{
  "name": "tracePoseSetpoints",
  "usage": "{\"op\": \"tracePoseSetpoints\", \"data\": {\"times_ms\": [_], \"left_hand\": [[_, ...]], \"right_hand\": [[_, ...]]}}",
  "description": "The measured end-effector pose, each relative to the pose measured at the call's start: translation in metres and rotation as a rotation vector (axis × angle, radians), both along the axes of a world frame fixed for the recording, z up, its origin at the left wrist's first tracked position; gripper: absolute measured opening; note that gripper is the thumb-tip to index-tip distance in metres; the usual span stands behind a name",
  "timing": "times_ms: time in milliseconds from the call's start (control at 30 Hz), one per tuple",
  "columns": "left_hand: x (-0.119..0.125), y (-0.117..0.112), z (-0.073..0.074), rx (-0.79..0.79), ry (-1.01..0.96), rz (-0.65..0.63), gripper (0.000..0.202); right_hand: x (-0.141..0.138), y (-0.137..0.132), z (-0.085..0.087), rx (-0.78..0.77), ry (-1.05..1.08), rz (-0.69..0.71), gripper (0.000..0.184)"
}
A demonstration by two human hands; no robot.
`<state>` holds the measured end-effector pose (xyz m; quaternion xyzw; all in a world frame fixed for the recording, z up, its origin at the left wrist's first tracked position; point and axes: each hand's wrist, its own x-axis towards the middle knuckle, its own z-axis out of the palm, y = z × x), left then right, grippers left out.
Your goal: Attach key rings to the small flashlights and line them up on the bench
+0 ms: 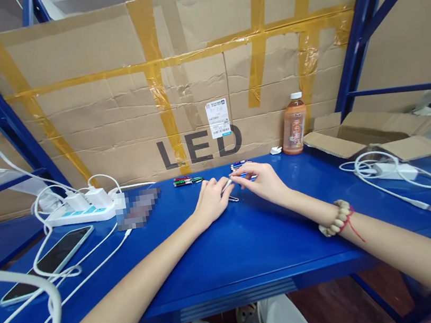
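My left hand is closed around a slim, pale, pen-like piece, near the middle of the blue table. The fingers of my right hand pinch the piece's upper end, and most of it is hidden. Under the hands lies a small piece with a silver edge, too small to make out. Several blue pens lie just behind my right hand, partly covered by it. Left of them, behind my left hand, red, green and dark pens lie close together.
On the left are a white power strip with plugged-in chargers, loose white cables and a phone. An orange drink bottle stands at the back right. Farther right lie an opened cardboard box and a white charger with its cable.
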<state>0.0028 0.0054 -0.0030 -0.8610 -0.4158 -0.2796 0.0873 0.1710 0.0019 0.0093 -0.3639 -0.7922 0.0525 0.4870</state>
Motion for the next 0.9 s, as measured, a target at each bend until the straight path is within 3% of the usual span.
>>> {"op": "tracePoseSetpoints", "data": {"times_ms": [133, 333, 667, 900], "left_hand": [[0.0003, 0.0, -0.0005, 0.022, 0.021, 0.006, 0.028], [-0.0004, 0.0009, -0.0005, 0.018, -0.01, -0.013, 0.028], [-0.001, 0.0007, -0.0005, 0.01, -0.007, -0.004, 0.028], [-0.0038, 0.0065, -0.0029, -0.057, -0.129, -0.011, 0.017]], "right_hand": [[-0.0027, -0.0034, 0.0009, 0.028, -0.029, 0.024, 0.026], [-0.0023, -0.0043, 0.0023, 0.053, 0.045, -0.064, 0.015], [-0.0021, -0.0018, 0.0, -0.113, 0.072, 0.089, 0.029], [-0.0011, 0.0, -0.0012, -0.151, -0.031, 0.108, 0.022]]}}
